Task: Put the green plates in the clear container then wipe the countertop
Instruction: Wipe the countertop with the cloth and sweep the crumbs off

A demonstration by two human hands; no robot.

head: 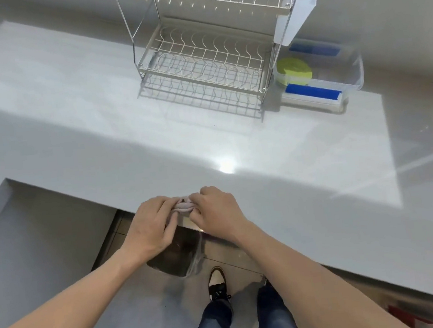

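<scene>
A stack of green plates (pixel 293 70) lies inside the clear container (pixel 352 71) at the back right of the white countertop (pixel 101 137). At the counter's front edge, my left hand (pixel 151 227) and my right hand (pixel 218 210) both grip a small pale cloth (pixel 183 206), bunched between the fingers. Most of the cloth is hidden by my hands.
A two-tier wire dish rack (pixel 200 59) with nothing on it stands at the back middle, just left of the container. A lid with blue clips (pixel 313 93) lies in front of the container. A dark bin (pixel 176 255) sits below the counter edge, near my feet.
</scene>
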